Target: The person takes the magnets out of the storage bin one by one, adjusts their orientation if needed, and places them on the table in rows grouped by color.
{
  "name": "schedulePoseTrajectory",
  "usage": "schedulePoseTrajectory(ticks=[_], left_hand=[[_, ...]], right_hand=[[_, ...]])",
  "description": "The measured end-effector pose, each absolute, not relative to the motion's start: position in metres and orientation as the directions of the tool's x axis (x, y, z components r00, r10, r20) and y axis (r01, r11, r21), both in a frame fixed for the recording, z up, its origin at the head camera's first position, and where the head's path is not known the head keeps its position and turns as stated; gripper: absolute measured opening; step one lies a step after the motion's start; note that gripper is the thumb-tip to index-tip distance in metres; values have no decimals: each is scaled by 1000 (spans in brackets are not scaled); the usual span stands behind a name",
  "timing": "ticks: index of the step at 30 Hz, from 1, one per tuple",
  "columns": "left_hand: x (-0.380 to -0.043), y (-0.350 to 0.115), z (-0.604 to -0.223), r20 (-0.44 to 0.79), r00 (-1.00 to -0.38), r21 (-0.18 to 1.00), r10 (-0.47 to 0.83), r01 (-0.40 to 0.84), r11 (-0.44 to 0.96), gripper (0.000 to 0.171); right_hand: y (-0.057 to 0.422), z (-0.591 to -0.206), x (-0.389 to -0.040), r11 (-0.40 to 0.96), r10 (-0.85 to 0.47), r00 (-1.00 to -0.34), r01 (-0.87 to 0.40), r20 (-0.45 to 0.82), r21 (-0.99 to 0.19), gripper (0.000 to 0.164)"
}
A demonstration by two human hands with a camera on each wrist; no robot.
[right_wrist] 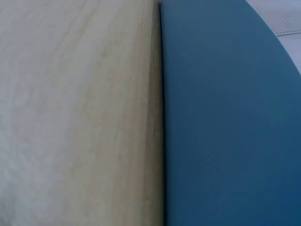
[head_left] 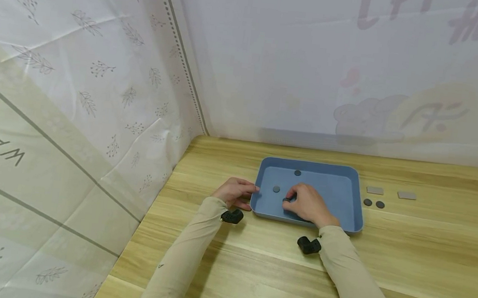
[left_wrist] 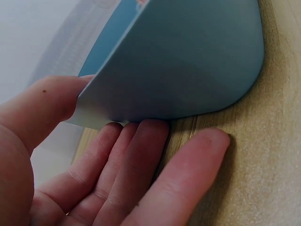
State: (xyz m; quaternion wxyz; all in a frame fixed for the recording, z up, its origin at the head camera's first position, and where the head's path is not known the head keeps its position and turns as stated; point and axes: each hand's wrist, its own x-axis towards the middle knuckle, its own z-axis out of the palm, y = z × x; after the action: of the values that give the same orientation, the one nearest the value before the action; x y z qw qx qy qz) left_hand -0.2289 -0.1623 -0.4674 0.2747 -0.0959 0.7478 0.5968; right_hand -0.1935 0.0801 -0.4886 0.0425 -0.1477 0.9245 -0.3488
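A blue rectangular tray lies on the wooden table. My left hand holds its left wall, the thumb over the rim and the fingers against the outside near the tabletop. Inside the tray, my right hand pinches a small dark round disc close to the tray floor. Two other dark discs lie in the tray: one disc left of the right hand, another disc by the back wall. In the right wrist view the tray's outer wall hides the right hand.
Right of the tray, two flat greyish rectangular pieces lie on the table. Two more dark discs are in front of them. Printed cloth hangs behind the table and along its left side.
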Motion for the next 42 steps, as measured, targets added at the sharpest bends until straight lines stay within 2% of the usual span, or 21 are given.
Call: schedulePoseTrajectory(ticks=[19, 35, 42], left_hand=[[-228, -162, -467, -524, -830, 839, 191, -466, 280, 38], [-228, -162, -465, -535, -824, 836, 186, -485, 257, 38], [-227, -162, -465, -529, -828, 838, 184, -477, 263, 37]], right_hand=[[87, -484, -192, 619, -303, -953, -189, -10, -762, 16], [98, -489, -193, 482, -301, -953, -186, 38, -856, 27], [101, -486, -192, 477, -301, -953, -194, 48, -857, 25]])
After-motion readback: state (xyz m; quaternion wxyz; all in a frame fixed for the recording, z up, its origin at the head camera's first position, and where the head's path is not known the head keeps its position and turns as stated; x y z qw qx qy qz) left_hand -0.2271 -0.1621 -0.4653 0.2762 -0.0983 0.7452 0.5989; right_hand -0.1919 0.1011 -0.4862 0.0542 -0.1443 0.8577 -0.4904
